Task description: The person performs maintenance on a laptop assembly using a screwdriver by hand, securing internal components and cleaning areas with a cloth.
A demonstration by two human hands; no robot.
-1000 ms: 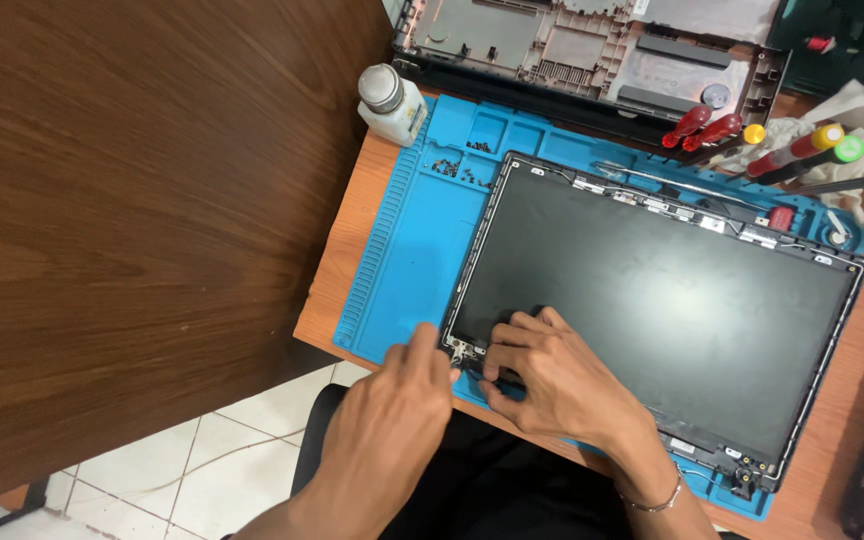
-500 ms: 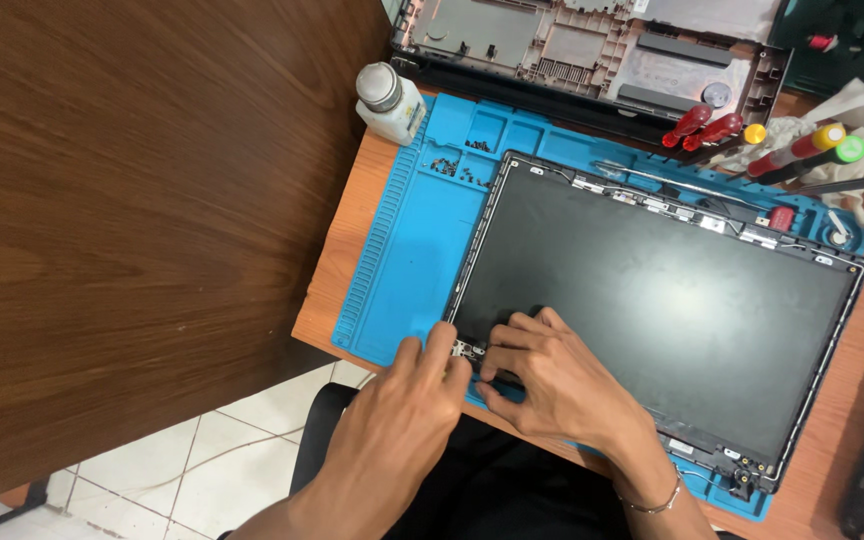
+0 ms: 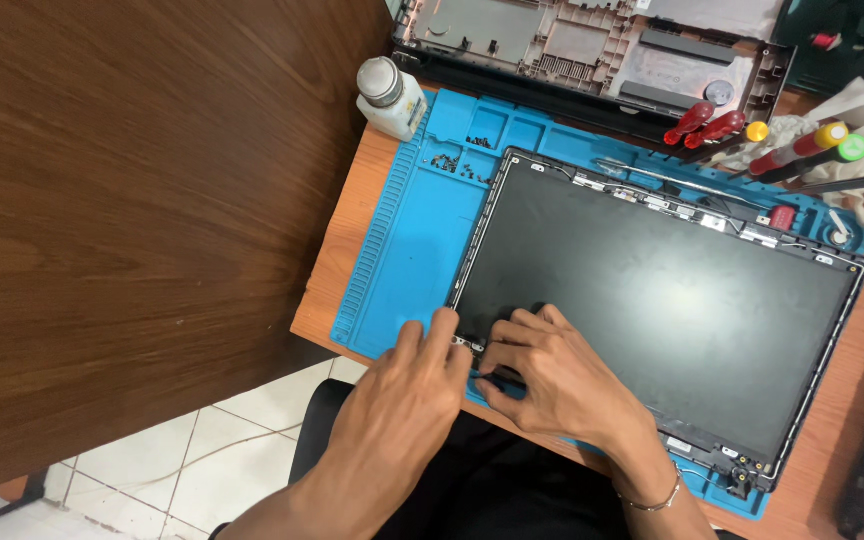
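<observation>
Both hands — left hand (image 3: 402, 400), right hand (image 3: 552, 385) — pinch the laptop screen (image 3: 652, 300) corner

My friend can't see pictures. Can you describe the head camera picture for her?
Two hands, the left hand and the right hand, press at the near left corner of a dark laptop screen panel lying on a blue repair mat. Behind it are a small white bottle, screwdrivers and an opened laptop base.

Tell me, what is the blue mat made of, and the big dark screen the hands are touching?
The blue mat looks like soft rubber or silicone: matte, with moulded ridges and little trays. The dark screen seems a smooth glass or plastic panel with a dull sheen, set in a thin black frame, probably plastic. Left hand and right hand rest at its corner.
</observation>
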